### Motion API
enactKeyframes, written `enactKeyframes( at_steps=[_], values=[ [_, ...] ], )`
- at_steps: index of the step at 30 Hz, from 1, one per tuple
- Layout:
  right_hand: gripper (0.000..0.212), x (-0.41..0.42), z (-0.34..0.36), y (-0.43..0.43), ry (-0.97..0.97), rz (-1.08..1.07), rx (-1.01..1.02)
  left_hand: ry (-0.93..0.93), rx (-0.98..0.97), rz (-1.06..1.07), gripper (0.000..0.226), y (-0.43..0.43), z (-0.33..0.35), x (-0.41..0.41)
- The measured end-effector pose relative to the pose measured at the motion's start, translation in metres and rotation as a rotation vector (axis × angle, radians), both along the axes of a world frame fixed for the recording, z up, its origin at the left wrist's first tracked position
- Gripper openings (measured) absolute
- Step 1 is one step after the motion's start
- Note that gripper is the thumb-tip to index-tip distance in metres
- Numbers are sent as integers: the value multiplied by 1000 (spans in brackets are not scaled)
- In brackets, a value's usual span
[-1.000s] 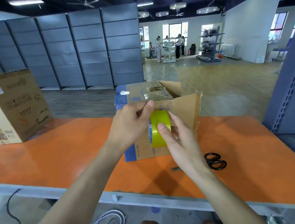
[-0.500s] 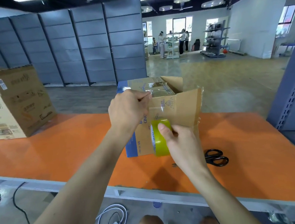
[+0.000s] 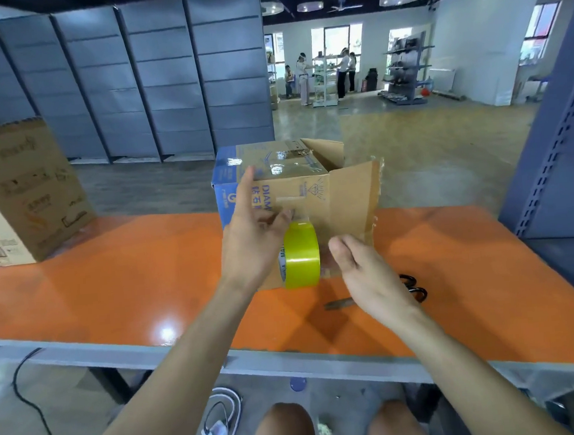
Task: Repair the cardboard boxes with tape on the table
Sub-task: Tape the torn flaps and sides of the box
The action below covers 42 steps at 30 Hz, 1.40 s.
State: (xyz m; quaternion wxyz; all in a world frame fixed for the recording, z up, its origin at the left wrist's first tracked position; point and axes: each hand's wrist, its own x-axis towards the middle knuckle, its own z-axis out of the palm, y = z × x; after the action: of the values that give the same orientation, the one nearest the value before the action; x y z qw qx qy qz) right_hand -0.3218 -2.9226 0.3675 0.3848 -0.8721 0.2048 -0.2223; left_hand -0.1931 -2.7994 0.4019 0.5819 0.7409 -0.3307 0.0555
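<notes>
1. Small cardboard box: brown with a blue left side and blue print. It stands upright mid-table. Glossy clear tape lies across its top, and its right flap is open and sticks out to the side.
2. Tape roll: yellow-green, on edge, just in front of the small box's front face. Can't tell if it rests on the table.
3. Large cardboard box: brown and printed, with a white label at its top corner. It sits at the table's far left, partly cut off.
4. Table: glossy orange top, grey front edge.
</notes>
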Motion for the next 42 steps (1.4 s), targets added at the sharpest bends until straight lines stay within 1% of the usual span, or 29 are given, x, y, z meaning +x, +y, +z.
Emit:
enactKeyframes(
  at_steps=[1,3,4,5,7,9,10,12,15,18,19,21,24,27,30,33,36,39,42],
  values=[
    [22,-7,-3,-11,104,3,-98,35,-33,-16,78,-1,0,-3],
    [42,-20,-5,-34,322,34,-271,85,-63,-38,80,-4,0,-8],
    [49,-26,-4,-43,425,43,-350,91,-69,-36,80,-6,0,-10],
    [50,-31,-4,-51,503,57,-435,88,-81,-25,80,-7,-1,-12],
    [45,-37,-5,-65,624,107,-595,83,-138,6,74,-9,-3,-14],
    [40,-43,-5,-73,717,141,-673,91,-186,32,60,-12,-6,-17],
    [42,-46,-5,-76,751,144,-687,107,-187,49,53,-13,-6,-19],
    [45,-50,-5,-78,761,169,-722,145,-184,76,45,-16,-7,-23],
    [40,-52,2,-77,761,213,-771,181,-176,124,39,-16,-5,-24],
    [31,-54,14,-79,771,237,-760,175,-125,126,14,-13,0,-23],
    [30,-55,19,-81,765,231,-752,159,-102,118,18,-13,-1,-22],
    [31,-56,36,-86,705,218,-735,147,-68,112,21,-14,-3,-19],
    [30,-56,79,-91,557,200,-723,167,-82,137,7,-19,-6,-14],
    [26,-51,118,-97,494,191,-719,246,-107,137,15,-23,-8,-11],
    [29,-43,134,-101,469,221,-655,310,-128,162,24,-24,-7,-10],
    [31,-34,139,-107,438,259,-562,348,-152,170,25,-28,-8,-7],
    [26,-25,139,-117,432,287,-504,367,-158,167,25,-31,-7,-4],
    [23,-17,137,-124,441,330,-444,355,-166,162,31,-31,-8,-1],
    [24,-11,138,-126,443,362,-409,343,-156,168,28,-29,-8,5]
  ],
)
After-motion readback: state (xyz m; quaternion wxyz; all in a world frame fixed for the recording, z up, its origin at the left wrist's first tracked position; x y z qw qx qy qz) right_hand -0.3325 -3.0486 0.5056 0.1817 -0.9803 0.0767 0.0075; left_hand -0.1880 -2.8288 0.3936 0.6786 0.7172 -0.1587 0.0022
